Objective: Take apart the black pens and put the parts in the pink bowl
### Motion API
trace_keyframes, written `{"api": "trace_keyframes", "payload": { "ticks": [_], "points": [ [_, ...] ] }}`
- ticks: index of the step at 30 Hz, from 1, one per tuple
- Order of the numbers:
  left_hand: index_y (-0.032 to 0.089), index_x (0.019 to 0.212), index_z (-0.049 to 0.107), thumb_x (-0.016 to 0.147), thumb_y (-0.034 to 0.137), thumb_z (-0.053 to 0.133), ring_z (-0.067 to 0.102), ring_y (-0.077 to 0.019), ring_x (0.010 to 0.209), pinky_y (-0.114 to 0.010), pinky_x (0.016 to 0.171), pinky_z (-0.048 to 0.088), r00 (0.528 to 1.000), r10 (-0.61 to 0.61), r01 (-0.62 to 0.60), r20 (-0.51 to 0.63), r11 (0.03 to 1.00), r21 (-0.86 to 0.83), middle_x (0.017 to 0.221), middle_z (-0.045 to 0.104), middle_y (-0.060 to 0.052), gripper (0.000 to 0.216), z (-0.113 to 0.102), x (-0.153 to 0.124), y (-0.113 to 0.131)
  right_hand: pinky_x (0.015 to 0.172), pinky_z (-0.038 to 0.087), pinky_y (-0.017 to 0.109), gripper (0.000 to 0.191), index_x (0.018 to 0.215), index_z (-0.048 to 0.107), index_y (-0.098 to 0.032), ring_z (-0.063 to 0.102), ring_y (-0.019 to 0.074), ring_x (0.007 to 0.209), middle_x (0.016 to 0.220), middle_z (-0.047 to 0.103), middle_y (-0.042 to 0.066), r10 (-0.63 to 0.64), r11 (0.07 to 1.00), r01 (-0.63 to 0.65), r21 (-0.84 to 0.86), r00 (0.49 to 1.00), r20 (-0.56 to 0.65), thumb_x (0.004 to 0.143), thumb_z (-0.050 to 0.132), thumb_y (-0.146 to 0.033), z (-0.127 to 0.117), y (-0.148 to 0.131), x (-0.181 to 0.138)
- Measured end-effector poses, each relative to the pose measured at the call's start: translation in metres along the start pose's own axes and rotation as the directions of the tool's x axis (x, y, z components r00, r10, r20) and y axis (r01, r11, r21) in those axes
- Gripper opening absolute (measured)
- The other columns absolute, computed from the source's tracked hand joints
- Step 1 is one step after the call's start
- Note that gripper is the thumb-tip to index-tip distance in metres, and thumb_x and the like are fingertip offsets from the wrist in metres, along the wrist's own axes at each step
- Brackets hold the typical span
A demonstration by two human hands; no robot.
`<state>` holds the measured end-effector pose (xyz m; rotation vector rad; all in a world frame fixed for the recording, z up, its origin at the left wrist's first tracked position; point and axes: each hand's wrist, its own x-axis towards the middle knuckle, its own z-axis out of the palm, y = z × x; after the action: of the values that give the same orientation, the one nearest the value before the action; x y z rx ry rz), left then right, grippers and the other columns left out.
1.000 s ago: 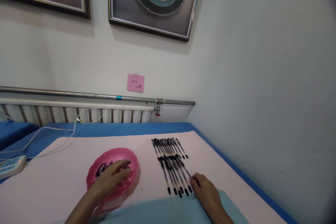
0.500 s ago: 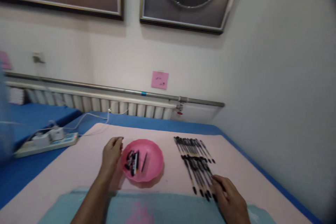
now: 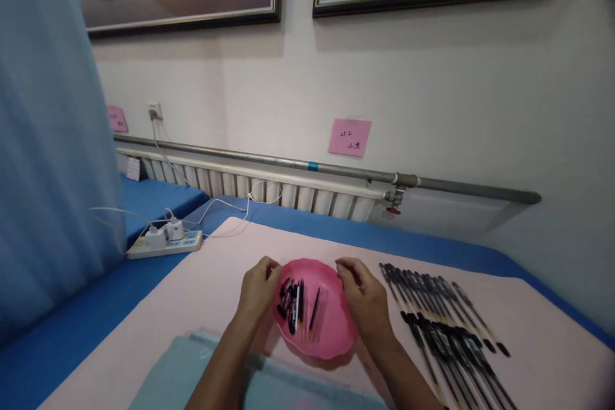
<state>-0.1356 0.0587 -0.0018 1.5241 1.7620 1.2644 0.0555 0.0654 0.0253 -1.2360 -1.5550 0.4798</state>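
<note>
Both hands are at the pink scalloped plate (image 3: 336, 336), one on each side. My left hand (image 3: 255, 287) has its fingers closed at the left rim. On the opposite side, my right hand (image 3: 365, 298) pinches the upper right rim. Inside the plate lie several black caps and small pen parts (image 3: 288, 301), a clear tube and a thin dark refill (image 3: 314, 309). To the right of my right hand, black pens are laid side by side in two rows, a far row (image 3: 427, 291) and a near row (image 3: 451, 355).
A pink sheet (image 3: 192, 288) covers the blue bed (image 3: 158, 295), with a teal cloth (image 3: 173, 365) at the near edge. A power strip (image 3: 187, 243) with white plugs and cables sits at left. Behind are a radiator (image 3: 288, 195) and pipe; a blue curtain (image 3: 52, 141) hangs left.
My right hand has left the near row of pens and moved left to the plate's rim. My left hand has stayed beside the plate. The view has turned left.
</note>
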Motion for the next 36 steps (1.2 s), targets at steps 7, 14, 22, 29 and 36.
{"api": "trace_keyframes", "payload": {
  "ticks": [7,14,22,29,36],
  "points": [
    [0.013,0.084,0.069,0.071,0.022,0.054,0.053,-0.0322,0.089,-0.041,0.074,0.031,0.958,-0.003,-0.187,0.287,0.751,0.633,0.092,0.064,-0.018,0.022,0.021,-0.026,0.024,0.059,0.046,0.027,0.029,0.084,0.060,-0.018,0.060,0.0190,0.068,0.076,0.066,0.006,0.108,0.994,-0.108,0.019,0.994,0.012,0.081,0.042,-0.040,-0.009,0.042,0.012],
    [0.013,0.090,0.070,0.072,0.020,0.053,0.052,-0.0325,0.094,-0.044,0.081,0.026,0.949,-0.057,-0.212,0.309,0.608,0.765,0.097,0.064,-0.016,0.026,0.034,-0.029,0.025,0.063,0.043,0.024,0.024,0.081,0.058,-0.020,0.059,0.0160,0.072,0.078,0.066,0.003,0.053,0.992,-0.026,-0.123,0.974,0.221,0.086,0.036,-0.027,-0.009,0.039,0.015],
    [0.018,0.087,0.069,0.081,0.018,0.046,0.055,-0.0258,0.090,-0.040,0.082,0.028,0.959,0.069,-0.254,0.276,0.642,0.724,0.093,0.065,-0.011,0.024,0.045,-0.033,0.023,0.060,0.030,0.027,0.018,0.067,0.061,-0.018,0.057,0.0173,0.065,0.070,0.065,0.005,0.043,0.873,0.253,-0.417,0.812,0.582,0.074,0.046,-0.009,0.000,0.031,0.000],
    [0.013,0.088,0.071,0.083,0.020,0.043,0.054,-0.0326,0.101,-0.044,0.087,0.029,0.921,0.022,-0.316,0.389,0.628,0.711,0.099,0.066,-0.017,0.029,0.064,-0.029,0.031,0.054,0.029,0.028,0.023,0.079,0.066,-0.016,0.061,0.0198,0.067,0.075,0.069,0.009,0.126,0.786,0.308,-0.536,0.770,0.626,0.080,0.043,-0.013,0.008,0.027,-0.009],
    [0.005,0.096,0.069,0.078,0.017,0.046,0.053,-0.0389,0.103,-0.049,0.086,0.032,0.896,-0.045,-0.324,0.442,0.615,0.719,0.104,0.064,-0.026,0.031,0.065,-0.030,0.043,0.060,0.035,0.030,0.026,0.086,0.068,-0.015,0.065,0.0244,0.076,0.084,0.071,0.012,0.166,0.751,0.325,-0.575,0.750,0.640,0.081,0.042,-0.014,0.013,0.020,-0.010]
  ]
}}
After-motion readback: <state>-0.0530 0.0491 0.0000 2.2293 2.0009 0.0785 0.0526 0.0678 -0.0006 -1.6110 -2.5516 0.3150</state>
